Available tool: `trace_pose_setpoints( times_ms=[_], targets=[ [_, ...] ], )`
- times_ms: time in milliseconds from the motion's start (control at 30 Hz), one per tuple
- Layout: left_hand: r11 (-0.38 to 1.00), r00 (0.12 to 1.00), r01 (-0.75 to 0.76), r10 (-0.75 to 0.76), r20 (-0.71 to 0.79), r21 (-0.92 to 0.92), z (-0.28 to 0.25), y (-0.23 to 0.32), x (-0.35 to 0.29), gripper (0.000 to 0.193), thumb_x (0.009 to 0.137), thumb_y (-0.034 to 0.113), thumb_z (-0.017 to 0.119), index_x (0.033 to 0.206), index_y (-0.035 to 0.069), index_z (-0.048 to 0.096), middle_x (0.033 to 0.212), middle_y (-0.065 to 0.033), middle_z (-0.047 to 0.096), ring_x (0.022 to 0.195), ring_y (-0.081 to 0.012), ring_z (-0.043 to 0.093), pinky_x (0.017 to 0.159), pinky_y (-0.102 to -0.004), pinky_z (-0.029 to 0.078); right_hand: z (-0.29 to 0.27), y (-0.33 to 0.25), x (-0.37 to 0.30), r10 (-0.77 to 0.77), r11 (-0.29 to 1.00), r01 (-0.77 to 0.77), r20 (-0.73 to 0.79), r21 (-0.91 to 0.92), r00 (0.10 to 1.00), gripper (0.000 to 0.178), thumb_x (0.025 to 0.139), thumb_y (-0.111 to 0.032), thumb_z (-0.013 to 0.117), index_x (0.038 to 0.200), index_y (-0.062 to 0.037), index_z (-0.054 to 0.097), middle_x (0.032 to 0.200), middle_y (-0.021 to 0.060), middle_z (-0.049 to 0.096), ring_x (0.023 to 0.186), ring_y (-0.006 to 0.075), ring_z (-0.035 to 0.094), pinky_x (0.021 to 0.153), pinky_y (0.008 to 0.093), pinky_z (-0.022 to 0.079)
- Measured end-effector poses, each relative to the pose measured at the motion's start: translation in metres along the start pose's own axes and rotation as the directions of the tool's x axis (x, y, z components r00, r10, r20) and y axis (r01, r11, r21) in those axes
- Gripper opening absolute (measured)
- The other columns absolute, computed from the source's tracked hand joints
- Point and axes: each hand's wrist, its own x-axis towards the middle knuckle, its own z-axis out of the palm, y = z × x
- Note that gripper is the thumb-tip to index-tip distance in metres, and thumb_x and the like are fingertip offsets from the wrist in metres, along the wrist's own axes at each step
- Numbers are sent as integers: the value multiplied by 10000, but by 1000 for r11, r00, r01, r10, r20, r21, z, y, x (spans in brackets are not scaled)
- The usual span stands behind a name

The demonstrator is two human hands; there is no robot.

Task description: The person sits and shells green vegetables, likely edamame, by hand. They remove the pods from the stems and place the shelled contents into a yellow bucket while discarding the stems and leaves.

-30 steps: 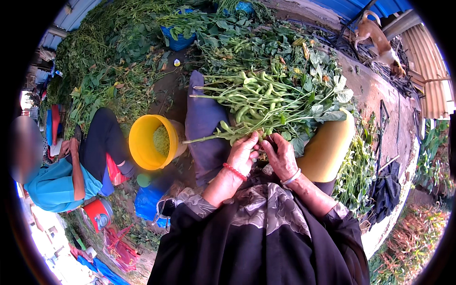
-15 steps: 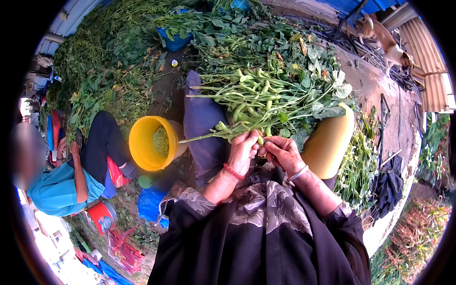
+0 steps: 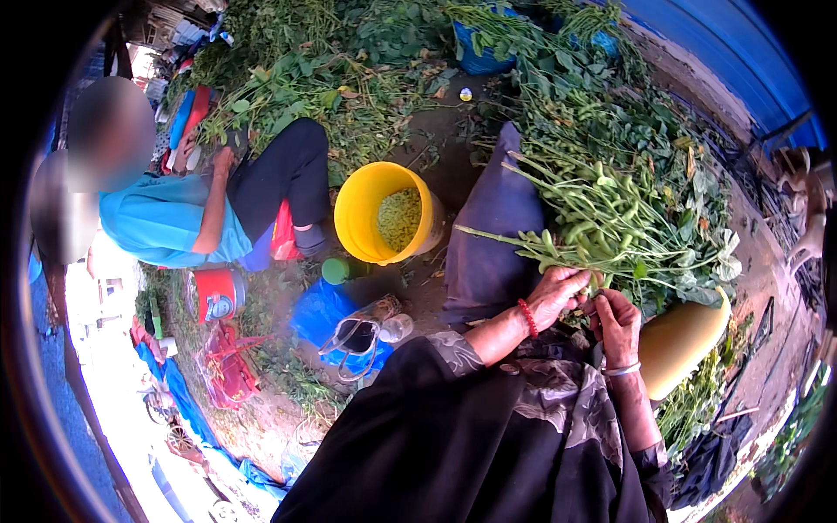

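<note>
My left hand, with a red beaded bracelet above it, is closed in a pinch around a small green bean pod. My right hand, wearing a silver bangle, pinches at the same pod from the right, its fingertips close to the left thumb. Fingers partly hide the pod. Just beyond both hands, a bundle of cut bean plants with plump green pods lies across my lap. To the left stands a yellow bucket with shelled green beans inside.
A person in a turquoise top sits at the left among heaped plants. Closer are a red container, a blue bag and a green-topped item. A smooth yellow rounded thing lies beside my right arm. A dog stands far right.
The view has turned left, so the surroundings appear shifted to the right. Both hands stay together at the pod; the right hand now points more upright, its fingers drawn in.
</note>
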Motion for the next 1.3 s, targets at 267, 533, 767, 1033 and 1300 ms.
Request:
trace_pose_setpoints(
  times_ms=[267, 533, 767, 1033, 1300],
  targets=[
    [949, 956, 219, -162, 246, -228, -32, 19, -9, 307, 844, 54, 487, 1144, 8, 536, 857, 18, 523, 696, -7, 441, 459, -96, 302, 4, -1, 7, -135, 976, 130, -20, -172, 991, 155, 879, -85, 526, 968, 20, 597, 682, 17, 598, 485, 34, 434, 447, 172, 348],
    [804, 973, -128, 216, 85, -581, -139, 125, -64, 291, 937, 298, 432, 817, 53, 533, 697, 11, 390, 528, -55, 360, 451, -141, 328, -6, 11, 7, -82, 996, 83, -39, 29, 996, 173, 891, -101, 529, 1010, 12, 585, 693, 7, 583, 456, 21, 383, 401, 169, 291],
    [855, 541, -304, 518, -662, 421, -313, 189, -110, 250, 813, 184, 526, 986, 32, 624, 1092, -103, 593, 1039, -194, 510, 937, -335, 341, 7, 7, -7, 80, 995, -84, 90, 47, 993, 119, 868, -139, 568, 862, -25, 599, 657, -23, 572, 510, 17, 433, 452, 158, 331],
    [819, 257, -143, 573, -778, 555, -349, 173, -79, 216, 841, 160, 586, 988, 10, 636, 952, -62, 638, 859, -140, 583, 758, -262, 451, 32, 10, 3, -82, 967, 109, 123, -230, 989, 149, 820, -107, 598, 878, 29, 591, 649, 2, 558, 571, 68, 475, 536, 233, 407],
    [903, 558, -271, 429, -710, 333, -266, 154, -65, 200, 896, 178, 516, 963, 9, 601, 735, -14, 573, 546, -54, 489, 431, -156, 360, 70, 23, 23, 125, 990, -126, 18, 63, 992, 198, 802, -165, 657, 689, -14, 598, 548, 2, 542, 465, 49, 447, 428, 224, 344]
  ],
)
